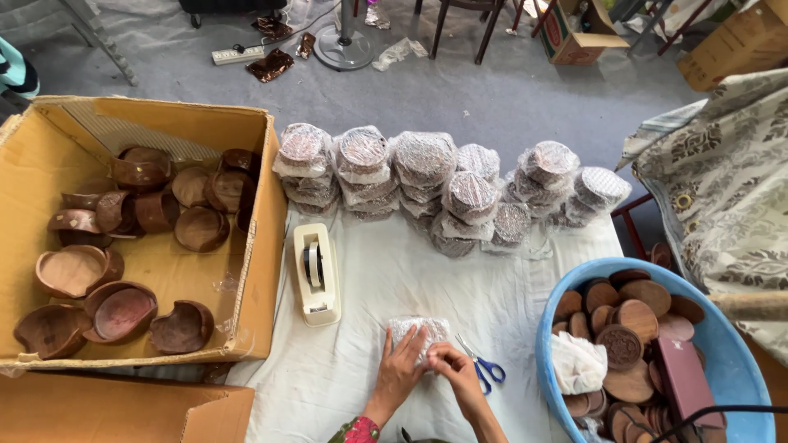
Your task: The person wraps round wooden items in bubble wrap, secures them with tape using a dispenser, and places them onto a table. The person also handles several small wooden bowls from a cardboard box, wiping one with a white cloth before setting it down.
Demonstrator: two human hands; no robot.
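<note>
Both of my hands rest on a small bubble-wrapped round piece [417, 329] lying on the white cloth [386, 271]. My left hand [401, 367] lies flat against its left side, fingers pressing the wrap. My right hand [454, 367] pinches the wrap at its lower right edge. Blue-handled scissors [484, 366] lie just right of my right hand. A cream tape dispenser [315, 275] stands to the upper left of the piece.
Several stacks of bubble-wrapped discs [447, 187] line the cloth's far edge. An open cardboard box [263, 246] on the left holds several wooden bowls. A blue tub [730, 344] at right holds wooden lids, a wrapped piece and a maroon box. Patterned fabric [722, 189] hangs at far right.
</note>
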